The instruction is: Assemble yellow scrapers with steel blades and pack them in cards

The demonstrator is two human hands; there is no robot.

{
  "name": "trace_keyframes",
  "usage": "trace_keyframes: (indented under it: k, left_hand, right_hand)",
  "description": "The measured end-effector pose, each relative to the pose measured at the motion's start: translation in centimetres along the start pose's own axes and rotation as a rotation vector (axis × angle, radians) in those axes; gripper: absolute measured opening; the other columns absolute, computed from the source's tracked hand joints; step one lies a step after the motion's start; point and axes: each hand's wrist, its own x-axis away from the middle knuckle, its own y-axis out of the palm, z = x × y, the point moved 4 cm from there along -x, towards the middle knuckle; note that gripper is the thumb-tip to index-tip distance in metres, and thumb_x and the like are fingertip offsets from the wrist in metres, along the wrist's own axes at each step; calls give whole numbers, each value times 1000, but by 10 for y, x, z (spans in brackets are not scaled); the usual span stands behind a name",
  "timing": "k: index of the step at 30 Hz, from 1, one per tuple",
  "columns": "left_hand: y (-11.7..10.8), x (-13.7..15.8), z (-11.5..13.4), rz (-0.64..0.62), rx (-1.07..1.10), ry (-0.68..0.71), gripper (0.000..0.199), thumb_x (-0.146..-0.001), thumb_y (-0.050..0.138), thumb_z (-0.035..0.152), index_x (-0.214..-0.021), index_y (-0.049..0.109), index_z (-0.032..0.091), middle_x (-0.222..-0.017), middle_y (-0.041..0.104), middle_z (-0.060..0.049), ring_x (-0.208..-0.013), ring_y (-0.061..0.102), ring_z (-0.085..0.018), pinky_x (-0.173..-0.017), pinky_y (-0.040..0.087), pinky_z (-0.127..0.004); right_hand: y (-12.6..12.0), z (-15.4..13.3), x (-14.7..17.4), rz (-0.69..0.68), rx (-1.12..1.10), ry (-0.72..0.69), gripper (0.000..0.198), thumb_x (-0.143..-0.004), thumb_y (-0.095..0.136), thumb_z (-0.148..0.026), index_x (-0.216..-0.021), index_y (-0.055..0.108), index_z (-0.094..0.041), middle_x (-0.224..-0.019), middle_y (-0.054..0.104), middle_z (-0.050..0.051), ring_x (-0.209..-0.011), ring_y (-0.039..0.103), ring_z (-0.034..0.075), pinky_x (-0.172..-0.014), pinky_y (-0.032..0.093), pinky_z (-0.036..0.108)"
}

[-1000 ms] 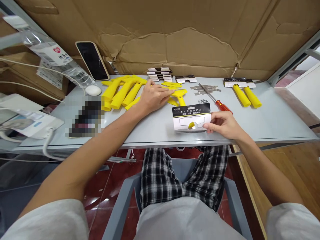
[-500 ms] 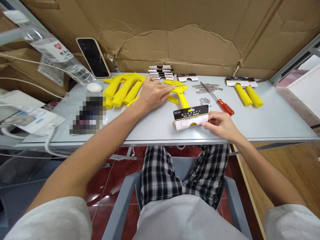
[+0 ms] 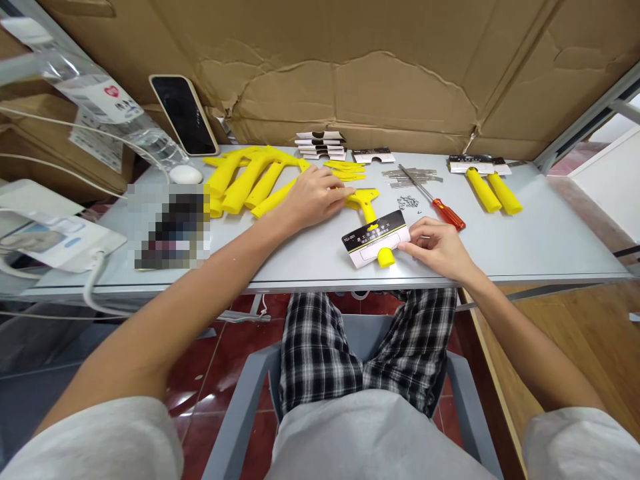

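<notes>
A yellow scraper (image 3: 369,212) lies in front of me, its wide head pointing away and a black-and-white header card (image 3: 376,238) around its handle. The handle's rounded end pokes out below the card. My left hand (image 3: 320,195) is closed on the left side of the scraper's head, and its fingers partly cover that side. With thumb and fingers pinched, my right hand (image 3: 437,248) grips the card's right edge.
Several yellow scraper handles (image 3: 245,183) lie at left. Behind are stacked cards (image 3: 320,143) and thin yellow pieces (image 3: 345,170). Metal blades (image 3: 415,177), small screws (image 3: 409,202) and a red-handled screwdriver (image 3: 447,213) lie right of centre. Two carded scrapers (image 3: 484,190) sit farther right.
The scraper has come nearer to me and its handle end now shows through the card. The card has tilted, its right side higher. My left hand has moved slightly right and nearer.
</notes>
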Motion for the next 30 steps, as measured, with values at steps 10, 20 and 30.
trace_keyframes:
  k: [10,20,30]
  left_hand:
    - [-19,-2,17,-176,116,36,43,-98,59,20,-128,90,24,-119,89,-13,-112,79,-34,-100,62,-54]
    - [-59,-10,71,-7,365,92,38,-110,64,46,-143,80,34,-141,82,-9,-128,75,-32,-113,60,-57]
    - [-22,-2,107,-73,174,257,30,-109,65,24,-135,80,27,-136,85,-11,-124,74,-32,-104,58,-51]
  right_hand:
    - [5,-4,-5,149,190,26,57,-88,88,-68,-81,81,-12,-93,72,10,-75,54,7,-68,44,24]
    - [10,-11,-3,280,139,40,52,-87,88,-54,-115,71,-14,-88,67,2,-67,54,4,-64,46,20]
    - [31,-35,10,-107,274,68,54,-90,81,-55,-127,71,-18,-77,67,-1,-64,53,6,-69,36,22]
